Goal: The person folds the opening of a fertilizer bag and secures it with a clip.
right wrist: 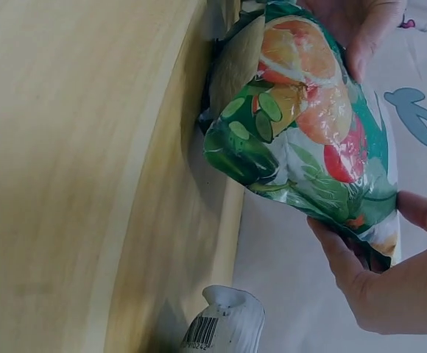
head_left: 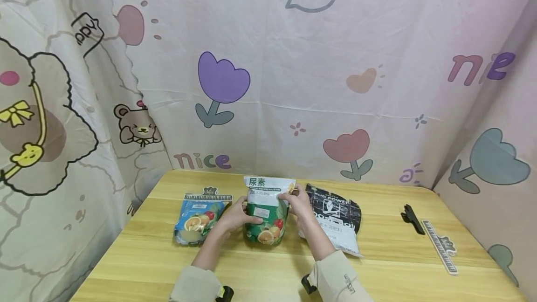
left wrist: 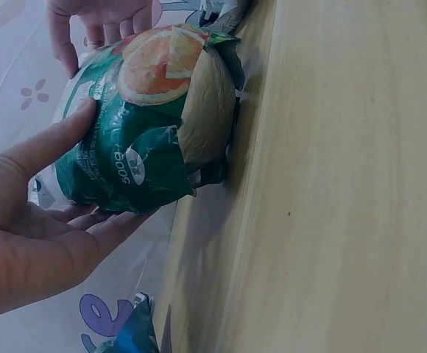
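A green-and-white urea fertilizer bag with fruit pictures stands upright between my hands, its bottom close over the tabletop. My left hand grips its left side, thumb on the front and fingers round behind, as the left wrist view shows. Higher up, my right hand pinches the right edge between thumb and fingers. In the right wrist view the bag's printed front shows oranges, a tomato and cucumber. Left of it lies a blue fruit-print bag; on the right, close behind my right wrist, lies a black-and-white bag.
A piano-key-patterned ruler lies at the right beside a black clip. Another such ruler is behind the blue bag. The wooden table backs onto a printed curtain, which also hangs at both sides.
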Action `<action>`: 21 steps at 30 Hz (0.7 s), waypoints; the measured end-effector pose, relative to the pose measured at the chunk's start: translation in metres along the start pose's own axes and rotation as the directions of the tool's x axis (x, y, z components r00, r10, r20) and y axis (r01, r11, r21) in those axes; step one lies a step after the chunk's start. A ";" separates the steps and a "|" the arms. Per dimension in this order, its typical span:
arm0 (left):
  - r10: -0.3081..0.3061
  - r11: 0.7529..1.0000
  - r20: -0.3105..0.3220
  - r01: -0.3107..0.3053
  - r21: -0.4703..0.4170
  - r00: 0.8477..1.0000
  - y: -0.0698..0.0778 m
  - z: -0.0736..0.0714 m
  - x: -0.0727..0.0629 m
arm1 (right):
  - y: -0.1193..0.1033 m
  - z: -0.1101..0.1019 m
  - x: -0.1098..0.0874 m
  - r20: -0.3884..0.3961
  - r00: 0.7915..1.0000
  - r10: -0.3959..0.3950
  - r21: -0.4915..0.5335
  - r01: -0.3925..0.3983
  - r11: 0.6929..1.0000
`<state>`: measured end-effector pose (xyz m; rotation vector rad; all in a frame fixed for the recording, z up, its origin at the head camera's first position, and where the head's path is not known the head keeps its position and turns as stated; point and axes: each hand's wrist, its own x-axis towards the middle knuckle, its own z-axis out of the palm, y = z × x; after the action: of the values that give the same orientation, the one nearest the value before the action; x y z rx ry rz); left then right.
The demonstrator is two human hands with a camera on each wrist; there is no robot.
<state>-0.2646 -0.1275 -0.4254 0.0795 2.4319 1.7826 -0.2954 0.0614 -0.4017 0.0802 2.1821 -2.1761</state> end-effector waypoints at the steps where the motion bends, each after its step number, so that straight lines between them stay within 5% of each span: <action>1: 0.001 1.000 0.000 -0.001 -0.004 1.000 0.000 0.000 0.000 | 0.000 0.000 0.000 -0.001 1.000 -0.001 0.002 0.001 1.000; 9: -0.006 0.999 0.006 0.006 -0.048 1.000 0.003 0.004 0.002 | 0.004 -0.004 0.001 0.016 0.996 -0.093 0.007 0.093 0.996; 21: 0.055 0.995 0.035 -0.052 -0.086 0.998 0.003 0.007 0.000 | -0.009 -0.007 -0.006 -0.009 1.000 -0.021 0.011 0.021 1.000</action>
<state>-0.2635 -0.1204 -0.4247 0.1703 2.3464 1.8867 -0.2897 0.0679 -0.3924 0.0683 2.1858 -2.2027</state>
